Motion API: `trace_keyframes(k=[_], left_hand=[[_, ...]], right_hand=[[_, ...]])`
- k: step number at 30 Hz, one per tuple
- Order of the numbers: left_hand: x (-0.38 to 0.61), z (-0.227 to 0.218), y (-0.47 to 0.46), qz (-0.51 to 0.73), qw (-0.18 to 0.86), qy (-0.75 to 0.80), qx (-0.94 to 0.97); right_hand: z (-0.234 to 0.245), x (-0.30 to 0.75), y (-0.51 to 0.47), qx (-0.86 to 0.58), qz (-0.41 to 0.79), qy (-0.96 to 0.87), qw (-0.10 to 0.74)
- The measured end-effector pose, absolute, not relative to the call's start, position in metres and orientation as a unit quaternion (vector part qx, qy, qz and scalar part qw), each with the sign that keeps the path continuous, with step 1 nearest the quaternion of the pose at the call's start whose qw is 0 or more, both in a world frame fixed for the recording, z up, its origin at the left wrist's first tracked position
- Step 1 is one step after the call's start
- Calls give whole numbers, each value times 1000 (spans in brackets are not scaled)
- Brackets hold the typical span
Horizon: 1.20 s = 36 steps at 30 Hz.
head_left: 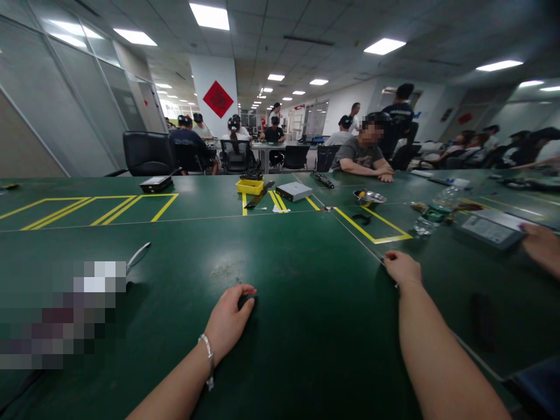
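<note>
My left hand [230,321], with a pale bracelet at the wrist, rests on the green table [306,262]. Its thumb stands apart from the curved fingers, and nothing shows between them. Farther right, my right hand [402,268] lies by the seam between table sections, below a yellow-taped outline. Those fingers are curled together; whatever may be in them is hidden. Beyond that hand stand a metal bowl [370,198] with something yellow in it and a clear plastic bottle [431,213]. A small dark curved piece [361,219] lies inside the outline.
Across the table are a yellow bin [249,186] with dark items, a grey metal box [294,191] and a black box [156,184]. Another person's hand [542,248] touches a grey drive-like box [492,227] at right. A person [363,154] sits opposite. A blurred-out item lies left.
</note>
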<state>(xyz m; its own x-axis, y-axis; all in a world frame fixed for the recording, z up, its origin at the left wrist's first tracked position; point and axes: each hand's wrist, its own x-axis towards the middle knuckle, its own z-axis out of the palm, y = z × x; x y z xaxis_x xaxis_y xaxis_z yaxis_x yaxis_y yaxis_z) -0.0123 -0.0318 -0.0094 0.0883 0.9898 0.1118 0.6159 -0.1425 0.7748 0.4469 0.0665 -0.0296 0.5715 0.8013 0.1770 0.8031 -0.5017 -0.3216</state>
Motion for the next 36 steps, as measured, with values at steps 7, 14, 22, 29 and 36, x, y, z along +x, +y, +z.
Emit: trace_keyframes(k=[7, 14, 22, 29, 36], left_hand=[[-11, -6, -32, 327, 291, 595, 674], [-13, -13, -29, 308, 256, 602, 691], [-12, -21, -26, 278, 223, 561, 747], [-13, -16, -29, 263, 227, 572, 743], [-13, -19, -29, 248, 214, 576, 749]], right_hand=[[-25, 427, 70, -884, -27, -435, 166], [1, 293, 66, -694, -66, -678, 232], [-24, 139, 6, -368, 61, -910, 180], [12, 300, 63, -757, -113, -614, 192], [-13, 396, 65, -919, -47, -350, 175]])
